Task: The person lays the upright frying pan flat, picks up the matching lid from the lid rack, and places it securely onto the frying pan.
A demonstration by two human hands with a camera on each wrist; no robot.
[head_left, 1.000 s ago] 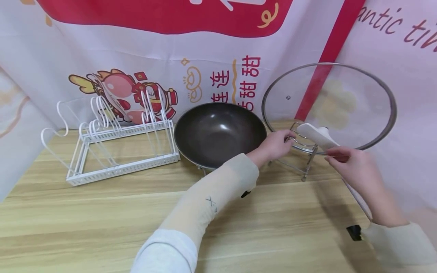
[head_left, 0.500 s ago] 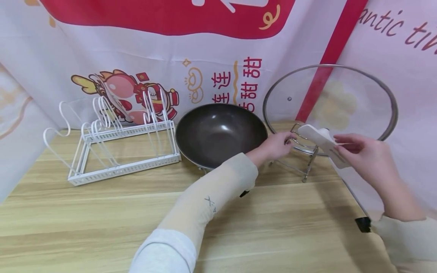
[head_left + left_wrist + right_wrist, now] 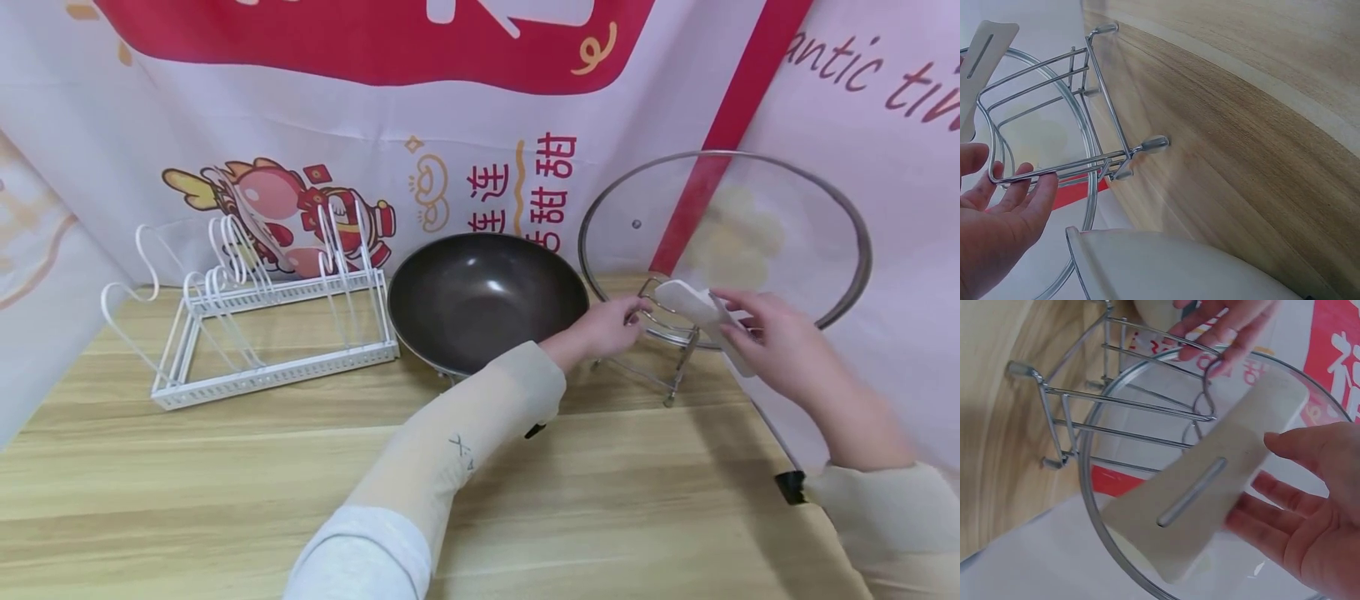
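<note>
My right hand (image 3: pixel 1316 519) sits nearer my left hand (image 3: pixel 603 327) than before, pinching the slotted white piece (image 3: pixel 1225 475); my left hand grips the wire rack (image 3: pixel 1130 404), and the glass lid (image 3: pixel 750 208) stands beyond both.

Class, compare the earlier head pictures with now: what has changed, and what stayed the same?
The right hand has moved upward along the flat, slotted off-white piece, uncovering its lower end. The scene sits slightly lower in the head view. Unchanged: the left hand at the shiny metal wire stand, the round clear-glass lid, the round dark wok and the white wire rack.
</note>
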